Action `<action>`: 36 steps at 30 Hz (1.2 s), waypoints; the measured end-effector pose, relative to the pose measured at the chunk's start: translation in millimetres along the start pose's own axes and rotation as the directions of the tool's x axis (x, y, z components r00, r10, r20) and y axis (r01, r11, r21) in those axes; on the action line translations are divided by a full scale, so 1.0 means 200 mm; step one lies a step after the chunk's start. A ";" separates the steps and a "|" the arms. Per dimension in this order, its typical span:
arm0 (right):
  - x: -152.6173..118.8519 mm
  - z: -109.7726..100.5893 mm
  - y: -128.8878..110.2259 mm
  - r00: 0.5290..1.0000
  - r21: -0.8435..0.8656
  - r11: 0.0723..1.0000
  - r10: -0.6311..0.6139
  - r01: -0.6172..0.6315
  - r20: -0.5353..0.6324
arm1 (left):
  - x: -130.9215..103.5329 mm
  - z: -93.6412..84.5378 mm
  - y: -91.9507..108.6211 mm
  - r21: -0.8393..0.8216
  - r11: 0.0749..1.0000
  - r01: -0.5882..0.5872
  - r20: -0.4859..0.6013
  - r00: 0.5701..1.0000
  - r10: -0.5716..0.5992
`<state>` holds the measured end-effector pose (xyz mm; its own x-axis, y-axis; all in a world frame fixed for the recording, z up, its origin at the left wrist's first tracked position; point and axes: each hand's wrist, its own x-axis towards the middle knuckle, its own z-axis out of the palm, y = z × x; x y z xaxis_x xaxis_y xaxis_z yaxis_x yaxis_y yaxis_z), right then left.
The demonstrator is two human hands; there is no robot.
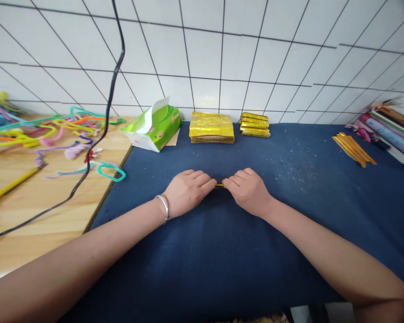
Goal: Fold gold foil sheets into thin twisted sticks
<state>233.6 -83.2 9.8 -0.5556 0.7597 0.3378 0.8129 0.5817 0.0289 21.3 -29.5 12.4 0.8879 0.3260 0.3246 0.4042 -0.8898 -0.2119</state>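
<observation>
My left hand (190, 192), with a silver bangle at its wrist, and my right hand (249, 190) rest close together on the dark blue cloth (215, 260). Between their fingertips shows a short bit of a thin gold paper strip (219, 185). Both hands have their fingers curled over it, so most of the strip is hidden. Beyond them lies a stack of gold foil paper sheets (211, 127). Right of that stack is a small pile of folded gold strips (255, 124).
A green tissue pack (156, 123) stands at the back left. Colourful fuzzy wires (63, 130) lie on the wooden board (47, 193), crossed by a hanging black cable (111, 89). At right are flat gold pieces (354, 149) and stacked books (390, 134). A tiled wall (205, 54) closes the back.
</observation>
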 end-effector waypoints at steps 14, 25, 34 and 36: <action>-0.03 0.02 0.02 1.000 0.052 0.998 0.025 -0.024 -0.017 | -0.04 0.02 -0.03 -0.124 0.991 0.050 0.084 0.996 -0.039; -0.01 0.00 0.02 0.996 0.050 0.995 0.091 -0.091 -0.009 | -0.01 0.04 -0.03 -0.433 0.886 0.167 -0.032 0.979 -0.201; 0.03 -0.01 -0.03 0.991 0.061 0.990 0.122 -0.126 0.061 | 0.03 -0.01 0.02 -0.423 0.896 0.138 0.048 0.990 -0.130; 0.02 -0.02 -0.02 0.987 0.099 0.984 0.144 -0.151 0.072 | 0.02 -0.02 0.01 -0.409 0.902 0.137 0.048 0.990 -0.129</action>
<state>229.1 -82.5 14.5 -0.4439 0.8546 0.2697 0.8661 0.4864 -0.1158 25.0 -30.8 16.8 0.8379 0.4531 0.3044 0.3968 -0.8885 0.2304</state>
